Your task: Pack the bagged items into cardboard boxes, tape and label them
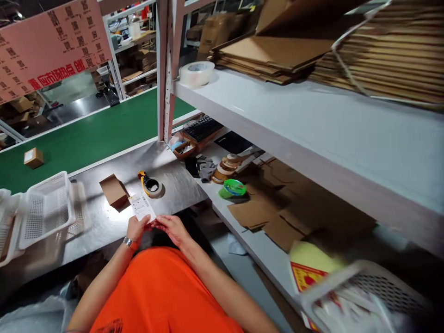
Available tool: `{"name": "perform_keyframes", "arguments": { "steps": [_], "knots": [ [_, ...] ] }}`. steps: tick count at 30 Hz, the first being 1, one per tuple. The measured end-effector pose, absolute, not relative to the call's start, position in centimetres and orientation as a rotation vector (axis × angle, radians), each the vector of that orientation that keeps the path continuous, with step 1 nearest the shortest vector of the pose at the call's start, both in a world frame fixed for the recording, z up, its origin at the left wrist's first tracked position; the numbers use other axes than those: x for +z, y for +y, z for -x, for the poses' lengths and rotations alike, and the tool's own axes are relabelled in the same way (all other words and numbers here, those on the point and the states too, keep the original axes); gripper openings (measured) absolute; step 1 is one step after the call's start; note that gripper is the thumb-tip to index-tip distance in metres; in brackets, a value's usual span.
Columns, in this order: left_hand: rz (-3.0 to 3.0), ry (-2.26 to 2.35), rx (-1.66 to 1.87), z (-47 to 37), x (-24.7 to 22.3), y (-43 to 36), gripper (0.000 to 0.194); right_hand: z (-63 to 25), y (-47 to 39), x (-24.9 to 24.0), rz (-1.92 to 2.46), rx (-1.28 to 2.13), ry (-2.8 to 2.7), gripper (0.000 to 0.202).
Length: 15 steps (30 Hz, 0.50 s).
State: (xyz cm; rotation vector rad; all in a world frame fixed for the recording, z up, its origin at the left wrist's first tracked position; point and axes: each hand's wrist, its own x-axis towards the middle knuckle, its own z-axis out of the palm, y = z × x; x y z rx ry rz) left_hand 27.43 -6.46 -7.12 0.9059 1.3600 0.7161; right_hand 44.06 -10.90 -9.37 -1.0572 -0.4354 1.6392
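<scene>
Both hands meet at the near edge of the metal bench. Between the thumb and fingers of my left hand is a white printed label, gripped by its lower edge. My right hand pinches the label's lower right corner. Just beyond the label lies a tape dispenser with a yellow and black handle and a roll of tape. A small brown cardboard box stands to the left of the dispenser, close to the label's upper left corner.
White perforated baskets stand at the left. Behind runs a green conveyor belt carrying a small carton. At right, a shelf holds flat cardboard and clear tape; below are tape rolls and a green tub.
</scene>
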Motion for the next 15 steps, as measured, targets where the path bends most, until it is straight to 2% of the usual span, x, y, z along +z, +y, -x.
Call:
{"name": "perform_keyframes", "arguments": {
  "steps": [5, 6, 9, 10, 15],
  "knots": [
    [-1.307, 1.529, 0.939, -27.0, -6.2, -6.1, 0.061, -43.7, -10.6, -9.8, 1.125, 1.53, -0.398, 0.057],
    [-1.394, 1.486, 0.954, -26.9, -6.0, -6.2, 0.057, -43.7, -10.5, -9.8, 1.143, 1.508, -0.419, 0.056],
    [-1.544, 1.276, 0.8, -27.0, -5.4, -6.4, 0.026, -43.5, -10.4, -9.5, 1.2, 1.442, -0.555, 0.049],
    [-1.551, 1.245, 0.741, -27.1, -5.2, -6.5, 0.024, -43.6, -10.4, -9.4, 1.212, 1.422, -0.61, 0.045],
    [-1.238, 1.347, 0.735, -28.1, -4.5, -5.4, 0.047, -45.5, -11.6, -9.9, 1.134, 1.444, -0.622, 0.036]
  ]
}}
